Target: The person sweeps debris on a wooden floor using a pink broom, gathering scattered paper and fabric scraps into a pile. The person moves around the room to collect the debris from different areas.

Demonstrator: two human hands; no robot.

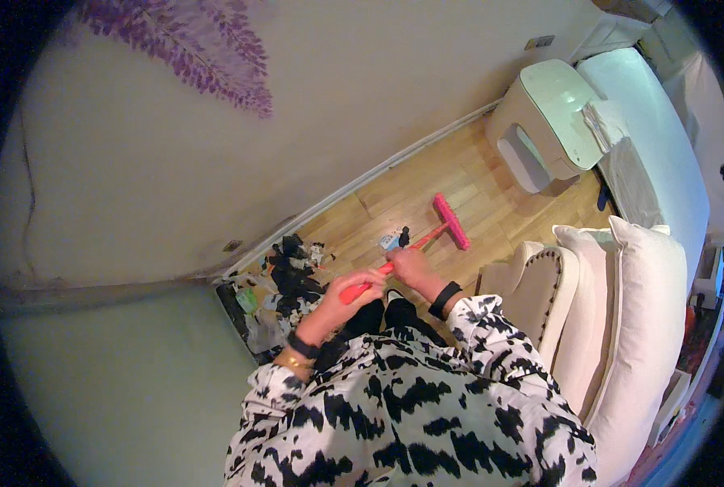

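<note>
I hold a broom with a red-orange handle and a pink head (451, 221). My left hand (357, 290) is wrapped round the handle near its end. Further along the handle, my right hand (411, 268) is closed on it too. The head rests on the wooden floor, ahead and to the right of my feet. Beside the handle lie a small blue-and-white packet (390, 241) and a black scrap (404, 236). To the left of my hands, against the wall, is a heap of litter (295, 276) with black and white scraps and clear plastic.
A white box with a pale green lid (558, 97) and a front opening stands at the far right, by a light-covered bed (662, 122). Close on my right is a cream studded armchair (550, 284) with pillows. A wall with a white skirting board (378, 169) runs along the left.
</note>
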